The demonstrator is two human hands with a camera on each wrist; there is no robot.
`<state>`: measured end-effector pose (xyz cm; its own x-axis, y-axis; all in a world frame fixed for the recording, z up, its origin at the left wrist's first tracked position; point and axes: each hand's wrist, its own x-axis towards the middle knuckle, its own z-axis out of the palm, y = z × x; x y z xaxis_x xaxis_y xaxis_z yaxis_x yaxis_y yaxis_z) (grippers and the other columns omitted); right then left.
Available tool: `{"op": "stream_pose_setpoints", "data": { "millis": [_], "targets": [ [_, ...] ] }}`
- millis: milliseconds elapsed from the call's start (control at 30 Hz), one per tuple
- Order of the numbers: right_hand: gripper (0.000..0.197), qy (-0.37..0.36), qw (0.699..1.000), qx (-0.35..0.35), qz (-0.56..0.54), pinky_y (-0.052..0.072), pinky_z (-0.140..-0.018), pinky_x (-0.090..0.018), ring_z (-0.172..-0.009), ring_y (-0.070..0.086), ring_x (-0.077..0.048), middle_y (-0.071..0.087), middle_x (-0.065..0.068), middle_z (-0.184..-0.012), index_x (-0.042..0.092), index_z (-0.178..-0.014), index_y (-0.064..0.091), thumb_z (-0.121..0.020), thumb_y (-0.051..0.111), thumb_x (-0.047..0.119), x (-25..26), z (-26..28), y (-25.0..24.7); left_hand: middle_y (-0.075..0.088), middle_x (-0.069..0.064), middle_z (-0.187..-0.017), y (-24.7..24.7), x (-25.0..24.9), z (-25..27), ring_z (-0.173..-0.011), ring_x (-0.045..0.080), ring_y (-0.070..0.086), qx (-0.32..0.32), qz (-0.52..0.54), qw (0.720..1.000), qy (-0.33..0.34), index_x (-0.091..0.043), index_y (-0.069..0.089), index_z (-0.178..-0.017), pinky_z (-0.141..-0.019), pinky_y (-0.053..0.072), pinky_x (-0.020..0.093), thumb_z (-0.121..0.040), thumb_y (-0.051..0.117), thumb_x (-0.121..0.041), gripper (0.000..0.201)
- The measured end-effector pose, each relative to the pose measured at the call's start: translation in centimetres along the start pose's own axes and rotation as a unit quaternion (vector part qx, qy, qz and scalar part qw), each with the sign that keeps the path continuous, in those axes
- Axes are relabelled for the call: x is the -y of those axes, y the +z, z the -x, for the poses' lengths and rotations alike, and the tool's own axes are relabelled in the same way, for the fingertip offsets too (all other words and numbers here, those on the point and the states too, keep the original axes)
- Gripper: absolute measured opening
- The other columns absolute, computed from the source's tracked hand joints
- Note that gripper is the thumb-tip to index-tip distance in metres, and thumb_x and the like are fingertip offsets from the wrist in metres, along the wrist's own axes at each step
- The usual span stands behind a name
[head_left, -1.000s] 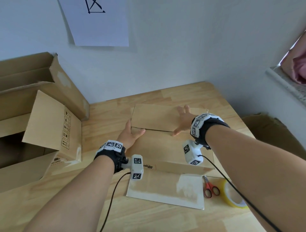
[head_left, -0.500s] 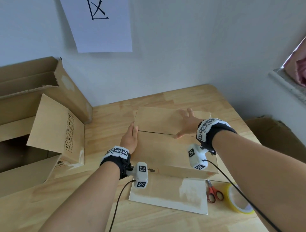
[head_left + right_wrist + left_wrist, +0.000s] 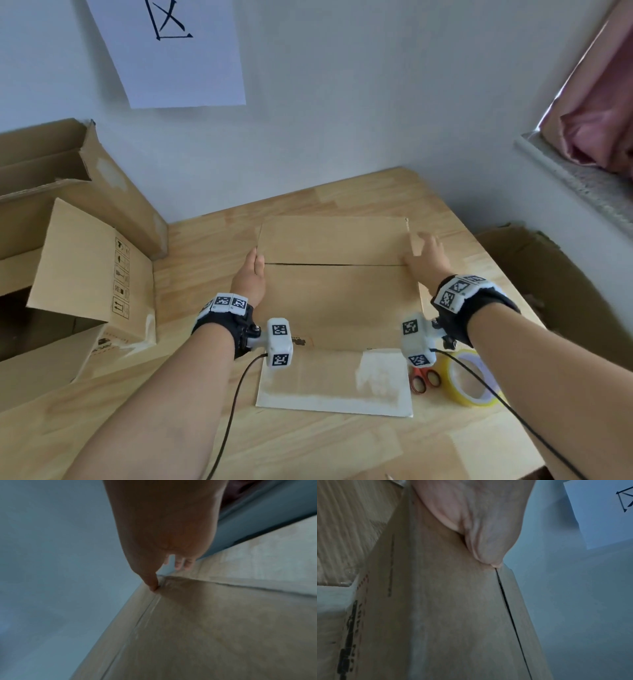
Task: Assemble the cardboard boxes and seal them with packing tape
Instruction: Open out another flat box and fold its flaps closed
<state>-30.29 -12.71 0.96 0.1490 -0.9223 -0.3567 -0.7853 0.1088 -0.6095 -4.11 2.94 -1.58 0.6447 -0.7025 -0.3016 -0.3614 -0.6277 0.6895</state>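
A brown cardboard box (image 3: 339, 301) stands in the middle of the wooden table, its two top flaps folded flat and meeting at a dark seam (image 3: 335, 264). My left hand (image 3: 251, 274) lies flat against the box's left side at the seam, fingers straight; the left wrist view shows the hand (image 3: 479, 520) on the box (image 3: 453, 615). My right hand (image 3: 424, 257) rests on the right edge, and its thumb (image 3: 152, 585) presses the top corner of the box (image 3: 223, 628). A near flap (image 3: 335, 377) lies flat on the table. Yellowish packing tape (image 3: 469, 377) and red scissors (image 3: 424, 380) lie at the front right.
Large open cardboard boxes (image 3: 68, 240) fill the left side of the table up to the wall. Another brown box (image 3: 555, 281) sits below the table's right edge. A paper sheet (image 3: 178, 51) hangs on the wall behind.
Both hands slid apart from the top flaps to the box's left and right sides. The flaps now lie flat and closed along the seam.
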Motion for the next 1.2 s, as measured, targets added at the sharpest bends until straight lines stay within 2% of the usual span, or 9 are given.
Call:
{"op": "stream_pose_setpoints", "data": {
  "millis": [67,167,367,500,700,867,1033,1100,1200],
  "targets": [
    [0.047,0.077,0.989,0.029,-0.124,0.040,-0.096,-0.038,-0.115,0.048,-0.027,0.047,-0.009,-0.127,0.009,-0.136,0.042,-0.094,0.050,0.029,-1.4,0.2,0.3,0.028,0.003,-0.155,0.0,-0.1,0.0,-0.139,0.026,0.031,-0.003,-0.005,1.000,0.002,-0.019,0.020,-0.151,-0.110,0.026,0.032,-0.105,0.020,-0.034,0.049],
    [0.033,0.099,0.971,0.035,-0.215,0.041,-0.077,-0.033,-0.081,0.047,-0.021,0.049,-0.004,-0.082,0.008,-0.090,0.055,-0.100,0.032,0.030,-1.7,1.0,1.6,0.026,0.003,-0.156,-0.1,-0.1,-0.2,-0.140,0.025,0.030,-0.011,-0.014,1.000,0.003,-0.018,0.021,-0.151,-0.110,0.024,0.031,-0.105,0.020,-0.033,0.049],
    [0.046,0.064,0.965,-0.017,-0.254,0.041,-0.099,-0.036,-0.111,0.053,-0.027,0.057,-0.011,-0.123,0.010,-0.134,0.051,-0.103,0.027,0.034,-1.1,2.4,2.6,0.027,0.004,-0.155,-0.1,-0.1,-0.1,-0.140,0.026,0.030,-0.010,-0.020,1.000,0.001,-0.016,0.022,-0.151,-0.110,0.025,0.032,-0.105,0.020,-0.032,0.049],
    [0.045,0.055,0.966,-0.005,-0.253,0.039,-0.106,-0.043,-0.124,0.049,-0.027,0.052,-0.007,-0.137,0.017,-0.141,0.044,-0.102,0.031,0.035,-1.0,2.2,3.1,0.028,0.003,-0.155,-0.1,0.0,0.2,-0.140,0.024,0.030,-0.017,-0.011,1.000,-0.010,-0.018,0.025,-0.150,-0.111,0.024,0.031,-0.105,0.021,-0.033,0.048],
    [0.043,0.032,0.982,-0.037,-0.185,0.046,-0.093,-0.038,-0.110,0.057,-0.030,0.060,-0.008,-0.125,0.021,-0.144,0.038,-0.102,0.034,0.026,-1.1,1.8,3.5,0.031,0.004,-0.154,0.0,-0.2,0.4,-0.140,0.023,0.030,-0.024,-0.008,1.000,-0.006,-0.018,0.027,-0.150,-0.111,0.024,0.031,-0.105,0.022,-0.032,0.047],
    [0.053,0.001,0.981,-0.024,-0.194,0.038,-0.054,-0.025,-0.057,0.044,-0.016,0.056,-0.008,-0.084,0.039,-0.144,0.032,-0.099,0.032,0.011,-1.1,1.7,3.0,0.032,0.003,-0.153,0.1,-0.3,0.2,-0.140,0.022,0.031,-0.038,0.007,0.999,0.004,-0.017,0.029,-0.149,-0.111,0.024,0.029,-0.105,0.022,-0.033,0.047],
    [0.050,0.011,0.979,-0.028,-0.204,0.039,-0.054,-0.020,-0.056,0.043,-0.011,0.065,-0.008,-0.105,0.042,-0.133,0.049,-0.099,0.031,0.009,-1.3,1.6,3.3,0.018,0.005,-0.158,0.2,-0.2,0.0,-0.144,0.023,0.022,-0.057,-0.069,0.995,0.041,-0.014,0.021,-0.151,-0.115,0.020,0.035,-0.105,0.022,-0.027,0.048],
    [0.051,0.012,0.979,-0.033,-0.198,0.038,-0.052,-0.018,-0.057,0.044,-0.011,0.065,-0.006,-0.108,0.041,-0.133,0.049,-0.098,0.030,0.008,-1.2,1.6,3.2,0.001,0.005,-0.160,-0.2,-0.9,-0.3,-0.147,0.022,0.005,-0.043,-0.201,0.972,0.112,-0.016,0.008,-0.153,-0.118,0.009,0.043,-0.104,0.026,-0.027,0.053],
    [0.052,0.014,0.978,-0.033,-0.206,0.037,-0.052,-0.016,-0.059,0.045,-0.010,0.062,-0.002,-0.105,0.039,-0.133,0.050,-0.098,0.030,0.007,-1.2,1.6,3.2,-0.019,0.001,-0.157,-0.1,-2.9,0.7,-0.145,0.020,-0.016,0.137,-0.382,0.881,0.244,-0.015,-0.009,-0.152,-0.117,-0.007,0.046,-0.092,0.036,-0.062,0.088]
  ]
}}
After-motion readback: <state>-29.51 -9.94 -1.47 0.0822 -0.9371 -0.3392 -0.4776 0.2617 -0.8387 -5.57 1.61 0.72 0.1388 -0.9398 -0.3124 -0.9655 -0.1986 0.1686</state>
